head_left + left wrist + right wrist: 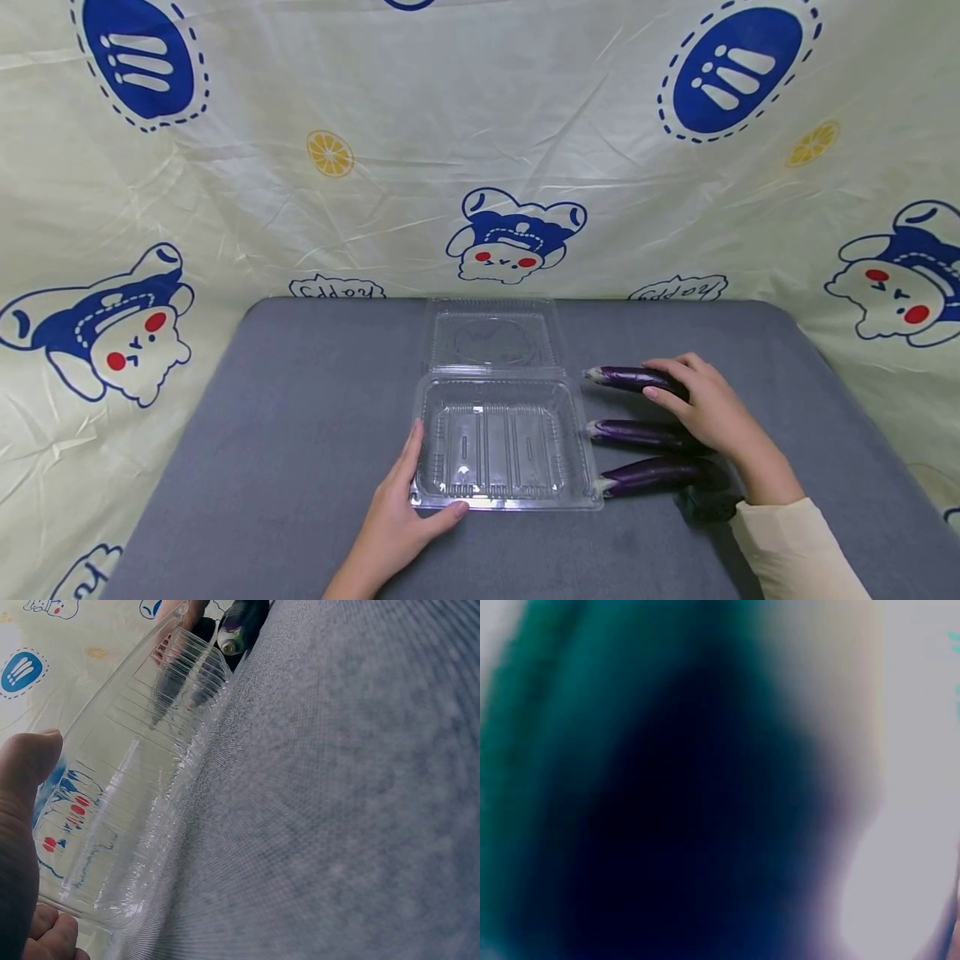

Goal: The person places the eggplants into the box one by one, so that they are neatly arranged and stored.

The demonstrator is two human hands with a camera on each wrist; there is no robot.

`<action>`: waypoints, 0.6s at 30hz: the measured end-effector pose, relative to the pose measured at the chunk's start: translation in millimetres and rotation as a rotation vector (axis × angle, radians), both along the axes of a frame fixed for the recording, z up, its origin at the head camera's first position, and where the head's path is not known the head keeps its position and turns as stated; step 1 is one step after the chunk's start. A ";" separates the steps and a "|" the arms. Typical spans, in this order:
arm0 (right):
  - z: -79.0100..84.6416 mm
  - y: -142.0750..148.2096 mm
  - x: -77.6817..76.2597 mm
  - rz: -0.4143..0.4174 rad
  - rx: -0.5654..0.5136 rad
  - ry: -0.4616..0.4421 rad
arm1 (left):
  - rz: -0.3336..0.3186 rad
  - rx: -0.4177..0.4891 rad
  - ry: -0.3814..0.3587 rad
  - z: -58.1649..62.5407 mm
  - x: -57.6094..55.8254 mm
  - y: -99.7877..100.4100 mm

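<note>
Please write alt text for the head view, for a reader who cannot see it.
A person's right hand grips the farthest of three purple eggplants beside an open, clear plastic container on a gray table. The left hand holds the container's near left corner.

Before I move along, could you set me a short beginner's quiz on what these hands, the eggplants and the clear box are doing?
1. Count: how many eggplants lie to the right of the box?

2. True or false: the lid is shut over the box.

3. Choose: which eggplant is the right hand holding?
a) the near one
b) the middle one
c) the far one

Key
1. Three.
2. False: the lid lies open on the box's far side.
3. c: its fingers and thumb are on the far eggplant.
</note>
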State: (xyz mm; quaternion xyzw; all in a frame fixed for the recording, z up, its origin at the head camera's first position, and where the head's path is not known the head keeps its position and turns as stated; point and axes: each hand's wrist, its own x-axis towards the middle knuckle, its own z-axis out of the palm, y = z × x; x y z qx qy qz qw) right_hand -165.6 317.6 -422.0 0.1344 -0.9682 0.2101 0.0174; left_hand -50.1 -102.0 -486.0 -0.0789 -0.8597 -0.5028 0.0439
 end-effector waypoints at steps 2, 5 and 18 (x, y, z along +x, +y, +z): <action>6.7 -1.8 1.1 0.009 0.002 0.013 | 0.000 0.004 -0.004 0.1 -0.2 -0.1; 15.1 -6.9 2.8 0.036 0.014 0.035 | -0.001 0.011 -0.007 0.0 -0.3 -0.1; 35.8 -55.1 6.2 0.174 0.133 0.091 | 0.012 -0.008 0.006 -0.9 -1.1 0.1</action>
